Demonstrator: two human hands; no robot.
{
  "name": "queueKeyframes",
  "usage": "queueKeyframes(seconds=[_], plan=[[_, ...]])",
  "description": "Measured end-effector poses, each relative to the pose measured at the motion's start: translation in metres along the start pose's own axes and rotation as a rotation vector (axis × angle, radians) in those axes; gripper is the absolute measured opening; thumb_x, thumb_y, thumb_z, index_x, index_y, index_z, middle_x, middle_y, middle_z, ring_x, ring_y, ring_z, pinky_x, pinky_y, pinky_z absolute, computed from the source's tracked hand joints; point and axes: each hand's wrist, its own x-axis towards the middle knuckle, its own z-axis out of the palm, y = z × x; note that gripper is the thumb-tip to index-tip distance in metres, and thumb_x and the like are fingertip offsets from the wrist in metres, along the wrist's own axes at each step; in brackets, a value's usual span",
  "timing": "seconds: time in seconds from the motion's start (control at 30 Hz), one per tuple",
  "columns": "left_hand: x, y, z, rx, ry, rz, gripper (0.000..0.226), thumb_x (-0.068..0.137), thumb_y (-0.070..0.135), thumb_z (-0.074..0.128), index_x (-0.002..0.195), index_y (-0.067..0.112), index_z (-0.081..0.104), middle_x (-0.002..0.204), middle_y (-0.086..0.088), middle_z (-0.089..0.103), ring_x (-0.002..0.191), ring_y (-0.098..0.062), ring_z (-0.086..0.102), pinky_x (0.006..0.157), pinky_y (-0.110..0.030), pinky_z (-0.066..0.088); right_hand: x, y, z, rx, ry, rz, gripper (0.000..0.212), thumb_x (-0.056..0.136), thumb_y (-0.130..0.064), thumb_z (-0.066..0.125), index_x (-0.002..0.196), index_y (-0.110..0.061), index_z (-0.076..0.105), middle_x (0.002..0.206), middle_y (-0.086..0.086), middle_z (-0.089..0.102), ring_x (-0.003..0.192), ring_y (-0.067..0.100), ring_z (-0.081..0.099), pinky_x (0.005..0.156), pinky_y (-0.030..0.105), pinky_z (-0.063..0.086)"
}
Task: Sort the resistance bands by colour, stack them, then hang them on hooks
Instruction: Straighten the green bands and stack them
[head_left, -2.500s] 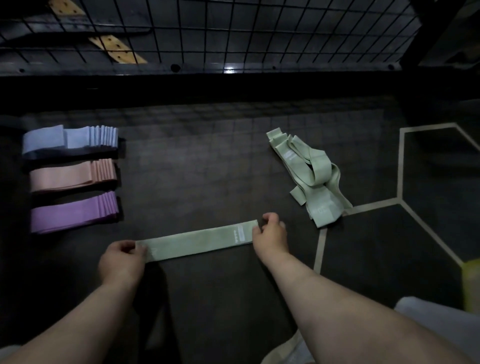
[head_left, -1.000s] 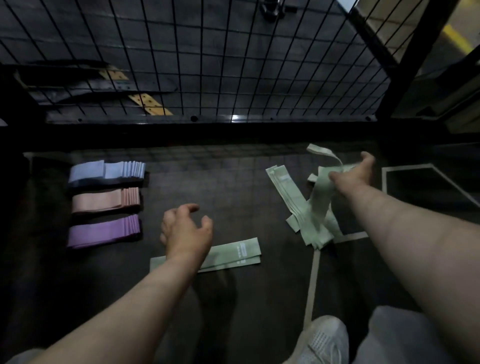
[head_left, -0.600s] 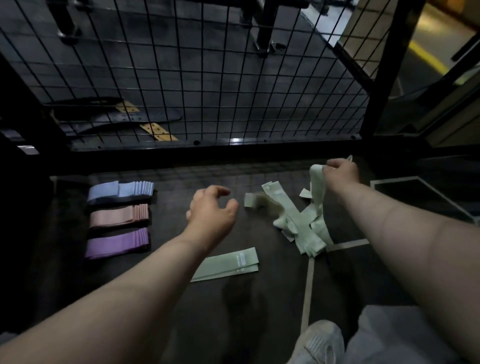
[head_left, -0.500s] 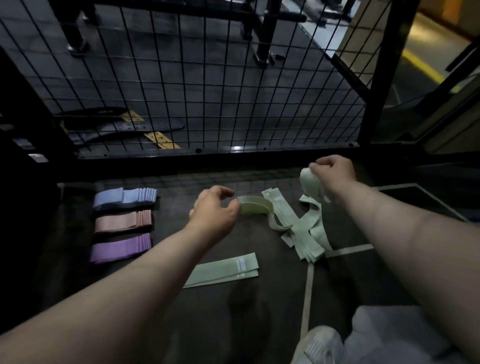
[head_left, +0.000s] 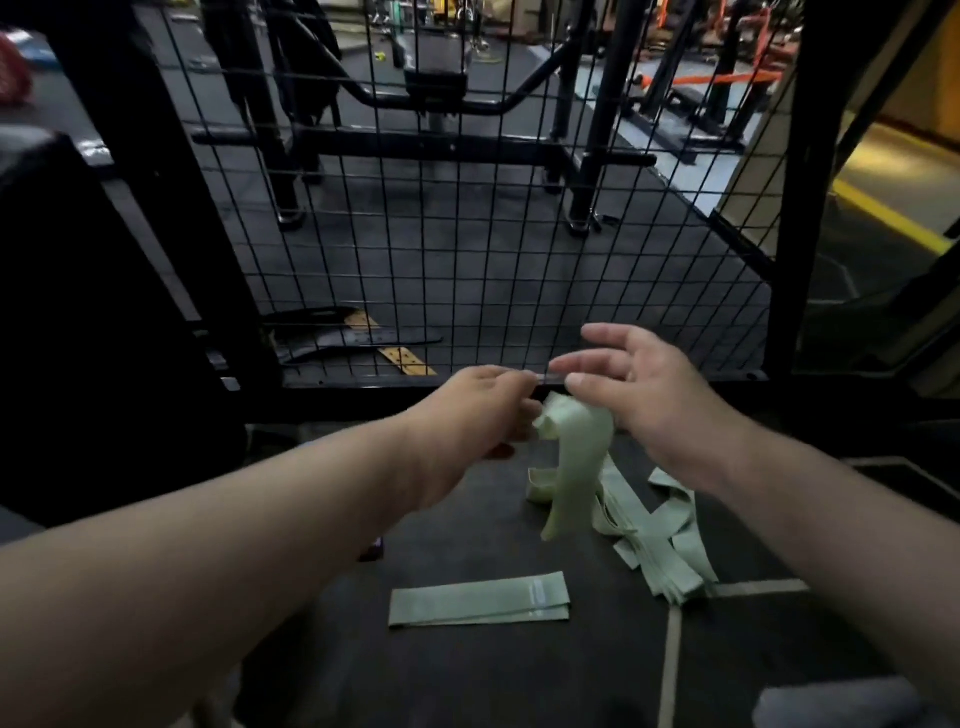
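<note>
A pale green resistance band (head_left: 574, 457) hangs in the air above the dark floor mat, held at its top end. My left hand (head_left: 475, 415) grips that end with curled fingers. My right hand (head_left: 639, 389) is just right of it with fingers spread and loose; its thumb side touches the band's top. Below lies a loose heap of green bands (head_left: 654, 540). A flat stack of two green bands (head_left: 478, 605) lies on the mat in front. My left forearm hides the blue, pink and purple stacks.
A black wire mesh panel (head_left: 467, 234) stands right behind the hands, framed by black posts (head_left: 800, 208). A belt with a tan strap (head_left: 384, 348) lies beyond the mesh. Pale floor lines (head_left: 670, 665) cross the mat at the right. Gym machines stand further back.
My right hand pulled a green band out of the heap and lifted it. My left hand reached over and took its end. My right hand has opened. The view has tilted up.
</note>
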Motion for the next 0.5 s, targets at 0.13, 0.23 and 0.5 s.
queueKeyframes(seconds=[0.13, 0.23, 0.5], plan=[[-0.024, 0.003, -0.003, -0.386, -0.052, -0.125, 0.026, 0.100, 0.030, 0.044, 0.086, 0.017, 0.062, 0.072, -0.006, 0.066, 0.058, -0.020, 0.057, 0.063, -0.032, 0.047, -0.031, -0.015, 0.033, -0.200, 0.025, -0.303, 0.065, 0.089, -0.008, 0.069, 0.140, -0.031, 0.035, 0.109, -0.009, 0.065, 0.080, 0.026, 0.066, 0.078, 0.046, 0.058], [-0.028, -0.007, -0.004, -0.460, -0.044, -0.217, 0.024, 0.101, 0.032, 0.042, 0.103, 0.013, 0.056, 0.087, -0.014, 0.057, 0.073, -0.025, 0.055, 0.065, -0.031, 0.044, -0.041, -0.006, 0.052, -0.384, -0.009, -0.440, 0.071, 0.091, -0.013, 0.067, 0.143, -0.039, 0.027, 0.121, -0.017, 0.051, 0.076, 0.024, 0.063, 0.071, 0.041, 0.056], [-0.018, -0.022, -0.017, -0.379, 0.064, -0.067, 0.018, 0.095, 0.008, 0.057, 0.106, 0.007, 0.072, 0.095, -0.015, 0.074, 0.082, -0.026, 0.068, 0.081, -0.041, 0.054, -0.041, 0.013, 0.059, -0.498, -0.152, -0.423, 0.069, 0.093, -0.018, 0.063, 0.143, -0.046, 0.024, 0.141, -0.020, 0.039, 0.119, 0.002, 0.056, 0.100, 0.034, 0.049]])
